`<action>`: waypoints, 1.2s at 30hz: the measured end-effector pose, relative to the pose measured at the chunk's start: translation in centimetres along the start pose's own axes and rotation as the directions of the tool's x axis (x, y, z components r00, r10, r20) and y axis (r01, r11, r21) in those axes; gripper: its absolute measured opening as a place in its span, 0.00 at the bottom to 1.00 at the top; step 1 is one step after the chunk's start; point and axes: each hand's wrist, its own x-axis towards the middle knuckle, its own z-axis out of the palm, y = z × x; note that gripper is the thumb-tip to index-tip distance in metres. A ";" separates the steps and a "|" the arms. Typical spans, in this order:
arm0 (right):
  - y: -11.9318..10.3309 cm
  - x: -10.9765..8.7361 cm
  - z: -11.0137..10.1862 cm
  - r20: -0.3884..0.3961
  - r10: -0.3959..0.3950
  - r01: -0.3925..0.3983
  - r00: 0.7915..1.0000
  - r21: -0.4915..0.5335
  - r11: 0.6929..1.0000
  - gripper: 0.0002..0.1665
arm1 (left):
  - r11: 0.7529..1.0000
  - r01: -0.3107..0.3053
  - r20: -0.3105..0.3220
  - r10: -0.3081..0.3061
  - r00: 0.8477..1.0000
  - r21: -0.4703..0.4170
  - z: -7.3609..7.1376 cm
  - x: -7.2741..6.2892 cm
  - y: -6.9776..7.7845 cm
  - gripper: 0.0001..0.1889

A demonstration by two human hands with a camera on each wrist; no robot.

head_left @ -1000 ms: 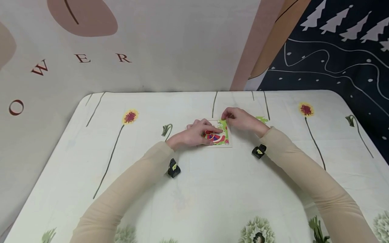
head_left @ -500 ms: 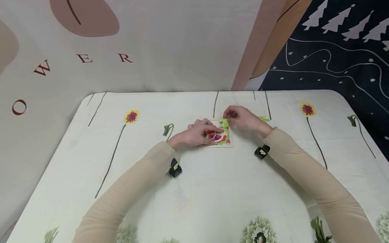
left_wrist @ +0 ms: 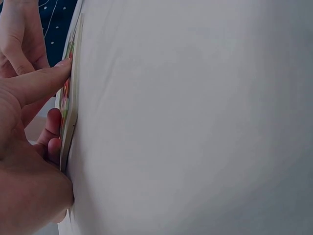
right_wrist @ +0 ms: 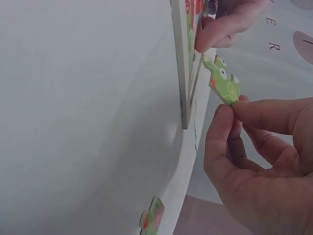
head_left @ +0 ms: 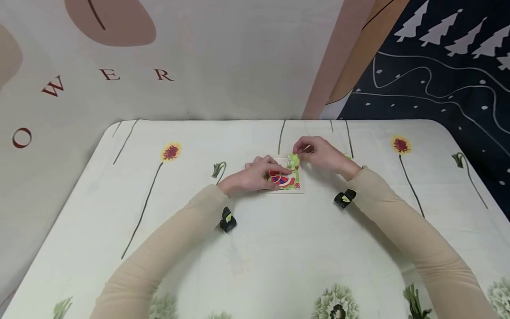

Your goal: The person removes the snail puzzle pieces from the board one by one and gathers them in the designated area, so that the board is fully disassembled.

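Observation:
My left hand [head_left: 255, 175] rests on a small picture puzzle board [head_left: 295, 192], its fingers reaching over the red and green picture and covering the left part. In the left wrist view, a fingertip [left_wrist: 64, 63] touches the board's face. Above the board's far right corner, my right hand [head_left: 320, 154] pinches a green puzzle piece [right_wrist: 225, 81] between thumb and fingertips. That piece has white eyes and is tilted, its lower end close to the board. A second green puzzle piece [right_wrist: 154, 216] with pink on it lies on the table, mostly behind my right wrist in the head view.
A white tablecloth [head_left: 255, 257] with printed flowers covers the table, and its far edge [head_left: 223, 120] lies a little beyond the board. Behind it hang a pale lettered cloth [head_left: 223, 57] and a dark cloth [head_left: 422, 79] with trees. Each wrist carries a small black camera [head_left: 228, 220].
My right hand has risen slightly and shifted a little to the right. The green piece in it has lifted and tilted at the board's far corner. My left hand keeps its place.

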 end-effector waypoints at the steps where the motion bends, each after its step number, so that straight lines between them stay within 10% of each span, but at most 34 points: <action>1: 0.0 0.0 0.0 0.002 0.001 -0.001 1.000 0.004 1.000 0.10 | 1.000 0.002 0.001 -0.002 1.000 -0.002 0.0 0.0 0.0 0.26; 36: 2.0 -2.9 -3.4 -0.085 0.120 -0.117 0.989 0.040 0.992 0.10 | 0.999 0.023 0.013 -0.023 1.000 -0.031 -0.2 0.0 0.4 0.26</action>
